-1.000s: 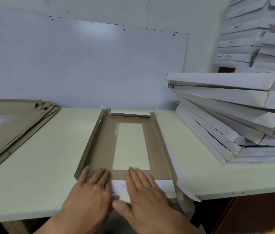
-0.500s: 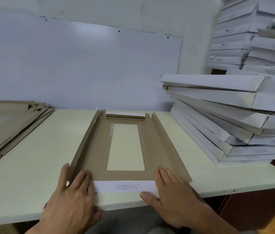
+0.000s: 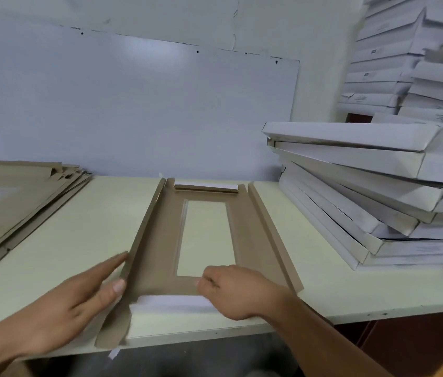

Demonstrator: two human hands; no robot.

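A brown cardboard box blank (image 3: pixel 250 240) with a rectangular window cut-out lies flat on the pale table (image 3: pixel 87 235), its long side flaps raised. A white near flap (image 3: pixel 171 302) is folded up at its front end. My left hand (image 3: pixel 78 303) lies with straight fingers against the outside of the left side flap, thumb on the flap's edge. My right hand (image 3: pixel 239 289) has its fingers curled at the near end of the blank, pinching the white flap near its right corner.
A pile of flat brown blanks (image 3: pixel 16 202) lies at the table's left. A leaning stack of finished white boxes (image 3: pixel 372 191) fills the right side, with more white boxes (image 3: pixel 394 63) behind it. A whiteboard (image 3: pixel 133 104) stands along the back.
Both hands were pressing flat on the near flap's ends. Now the left hand has moved to the left side flap, and the right hand has curled and lifted the white flap.
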